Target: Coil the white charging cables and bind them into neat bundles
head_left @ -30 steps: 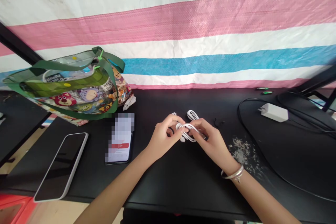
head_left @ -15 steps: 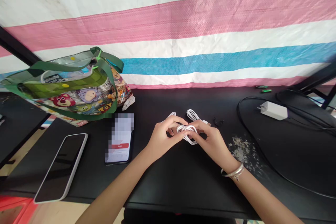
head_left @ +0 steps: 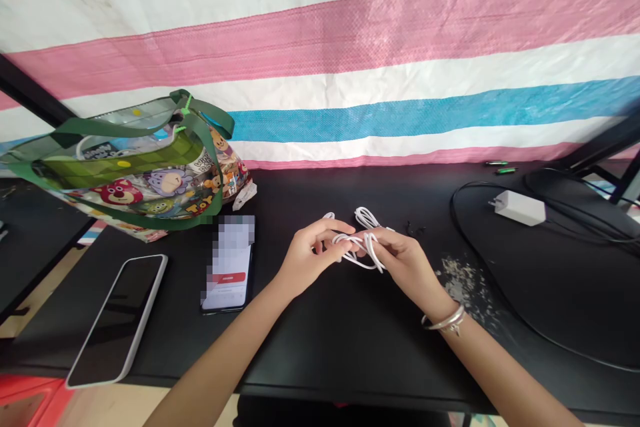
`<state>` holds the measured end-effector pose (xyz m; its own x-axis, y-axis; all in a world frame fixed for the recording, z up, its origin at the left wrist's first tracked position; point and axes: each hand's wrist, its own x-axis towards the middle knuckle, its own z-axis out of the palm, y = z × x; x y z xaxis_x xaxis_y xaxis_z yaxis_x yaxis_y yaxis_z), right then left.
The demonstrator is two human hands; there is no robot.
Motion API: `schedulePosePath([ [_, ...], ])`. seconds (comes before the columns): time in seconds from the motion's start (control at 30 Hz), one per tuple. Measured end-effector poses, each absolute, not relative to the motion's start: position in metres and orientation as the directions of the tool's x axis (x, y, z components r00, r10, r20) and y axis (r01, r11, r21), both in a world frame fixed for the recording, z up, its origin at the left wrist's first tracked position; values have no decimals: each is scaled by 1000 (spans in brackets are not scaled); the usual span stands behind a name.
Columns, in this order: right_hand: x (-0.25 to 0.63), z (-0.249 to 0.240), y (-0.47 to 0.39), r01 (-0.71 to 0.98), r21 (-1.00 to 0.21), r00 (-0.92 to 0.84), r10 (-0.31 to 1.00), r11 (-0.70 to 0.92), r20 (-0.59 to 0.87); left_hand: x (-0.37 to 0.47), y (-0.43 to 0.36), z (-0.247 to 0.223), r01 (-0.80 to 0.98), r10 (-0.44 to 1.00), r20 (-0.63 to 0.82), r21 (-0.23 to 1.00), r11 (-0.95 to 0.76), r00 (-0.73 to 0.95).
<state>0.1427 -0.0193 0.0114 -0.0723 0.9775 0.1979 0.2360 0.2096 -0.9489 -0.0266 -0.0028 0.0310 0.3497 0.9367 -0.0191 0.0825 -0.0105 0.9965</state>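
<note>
A black table (head_left: 310, 347) spans the view. At its left stands a green-trimmed bag (head_left: 150, 164), printed with cartoon figures (head_left: 167, 181). The left hand (head_left: 307, 252) and right hand (head_left: 407, 263) pinch a white cable (head_left: 374, 255) over the table's middle; thin and smooth, it forms loose, crossing loops. Yellow lettering (head_left: 203, 204) on the bag reads "TOY"; its smaller print is illegible.

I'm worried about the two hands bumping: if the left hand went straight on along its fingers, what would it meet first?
Beyond the cord that both hands hold, the left hand would probably meet the right hand first, though depth is hard to judge here.
</note>
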Motion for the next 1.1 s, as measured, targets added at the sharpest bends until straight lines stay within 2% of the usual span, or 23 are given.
schedulePosePath([
  [0.17, 143, 16, -20, 186, -972, -46, 989, 144, 138, -26, -1, 28, -18, 947, -45, 998, 54, 319],
  [0.43, 154, 21, -18, -30, -997, 157, 986, 65, 60, -29, 1, 32, -102, 975, -40, 993, 63, 217],
  [0.6, 162, 19, -13, -58, -993, 241, 966, 105, 88, -33, 6, 32, -160, 993, -53, 985, 69, 107],
  [0.73, 169, 18, -9, -108, -971, 340, 926, 214, 166, -37, 10, 32, -190, 1000, -21, 982, 18, -13],
  [0.93, 168, 24, -9, -4, -953, 530, 809, 304, 255, -37, 7, 35, -64, 981, 155, 984, -164, -119],
  [1.1, 162, 34, -15, 305, -896, 583, 681, 322, 443, -36, 3, 34, -27, 977, 204, 978, -206, -61],
])
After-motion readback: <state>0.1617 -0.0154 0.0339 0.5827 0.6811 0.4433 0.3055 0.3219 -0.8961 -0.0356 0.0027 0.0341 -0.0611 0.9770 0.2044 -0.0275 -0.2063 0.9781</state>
